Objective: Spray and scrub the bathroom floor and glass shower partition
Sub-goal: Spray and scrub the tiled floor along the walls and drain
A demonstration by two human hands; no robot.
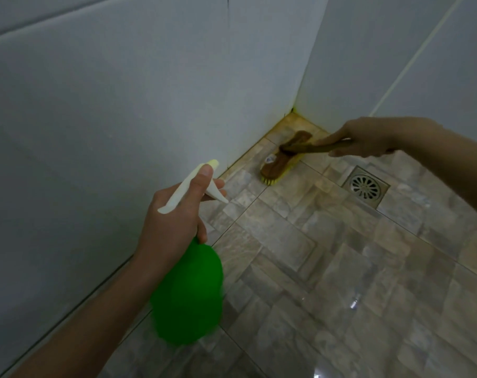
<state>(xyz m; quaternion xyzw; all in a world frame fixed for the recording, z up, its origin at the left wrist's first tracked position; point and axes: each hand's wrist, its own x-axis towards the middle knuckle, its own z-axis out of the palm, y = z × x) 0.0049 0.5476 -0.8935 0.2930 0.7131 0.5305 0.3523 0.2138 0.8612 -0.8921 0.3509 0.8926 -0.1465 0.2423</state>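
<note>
Floor step underway, corner w/ yellowed grout. R hand (368, 140) fingers wrapped round wooden handle of scrub brush (282, 160); yellow bristles down on tiled floor (327, 268) just beside wall base, near floor drain (367, 186). L hand (177, 222) grips green spray bottle (188, 293) by neck, finger on trigger, nozzle aimed at corner. Next, prob.: squirt ahead of brush, scrub along grout line. Glass partition not in view.

Floor tiles (327, 268): glossy, wet-looking stone pattern. Drain cover (366, 186): shiny metal. Spray bottle (189, 293): smooth green plastic. Brush (283, 159): brown wood, yellow bristles. Wall (122, 105): smooth, matt.
</note>
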